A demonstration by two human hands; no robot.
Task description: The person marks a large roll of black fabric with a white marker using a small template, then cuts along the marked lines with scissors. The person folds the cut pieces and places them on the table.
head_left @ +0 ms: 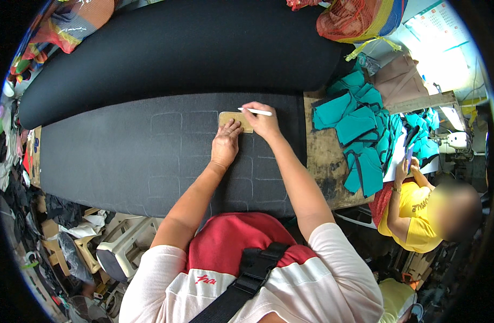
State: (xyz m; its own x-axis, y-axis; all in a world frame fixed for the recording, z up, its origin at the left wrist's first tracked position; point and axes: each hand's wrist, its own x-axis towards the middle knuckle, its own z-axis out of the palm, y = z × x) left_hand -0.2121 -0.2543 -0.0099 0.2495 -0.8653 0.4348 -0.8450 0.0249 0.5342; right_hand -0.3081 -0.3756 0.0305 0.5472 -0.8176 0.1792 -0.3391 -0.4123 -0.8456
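Black fabric [112,145] lies flat across the table, with rows of pale outlined shapes drawn on it. A small tan template with rounded corners [228,117] rests on the fabric in front of me. My left hand [226,141] presses down on its lower part with the fingers stretched out. In my right hand [264,121] is a white marking pen [256,111], gripped between thumb and fingers. Its tip points left, over the template near its upper edge; whether it touches anything I cannot tell.
A thick roll of black fabric [177,48] lies along the table's far side. Teal cut pieces [360,124] are heaped on the worn wooden table [325,156] at right. Beyond sits a person in yellow [413,215] near a sewing machine [455,141]. A plastic stool [123,247] stands lower left.
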